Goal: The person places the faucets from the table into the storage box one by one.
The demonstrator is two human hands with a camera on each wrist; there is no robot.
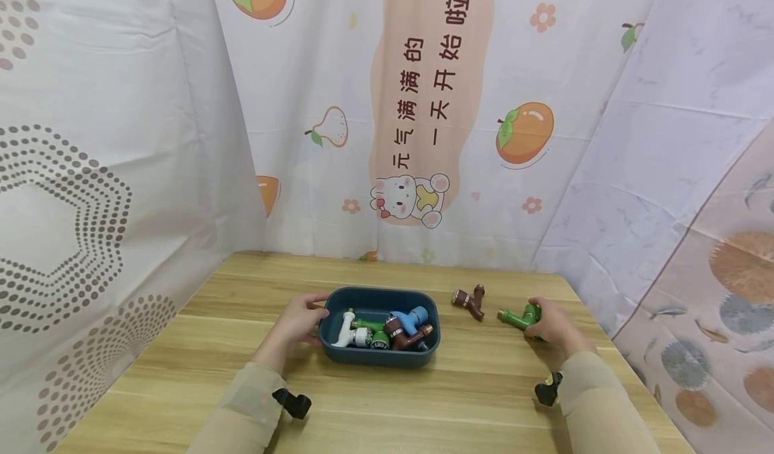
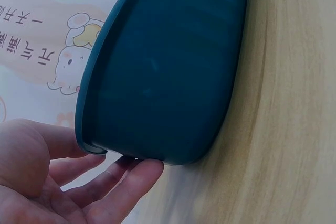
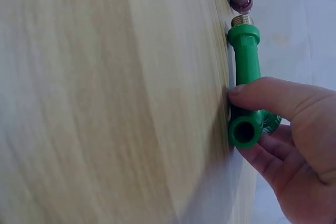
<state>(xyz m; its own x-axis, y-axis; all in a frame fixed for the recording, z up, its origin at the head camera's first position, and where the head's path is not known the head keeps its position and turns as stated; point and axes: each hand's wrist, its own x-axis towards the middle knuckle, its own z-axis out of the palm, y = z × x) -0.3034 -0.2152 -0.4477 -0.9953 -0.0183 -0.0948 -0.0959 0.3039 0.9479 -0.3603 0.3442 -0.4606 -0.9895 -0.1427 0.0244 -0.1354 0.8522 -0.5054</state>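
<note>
A dark teal plastic bin stands on the table, holding a white tap, green taps, a blue tap and a brown tap. My left hand grips the bin's left end, with fingers against the outer end wall and around the rim. Over on the right, my right hand holds a green tap between thumb and fingers. Its brass thread points away from the palm in the right wrist view, and the tap lies at the table surface.
Another brown tap lies on the wooden table between the bin and the green tap. A printed curtain hangs behind the table's back edge, with more cloth at both sides. Dark straps with camera mounts sit at the wrists.
</note>
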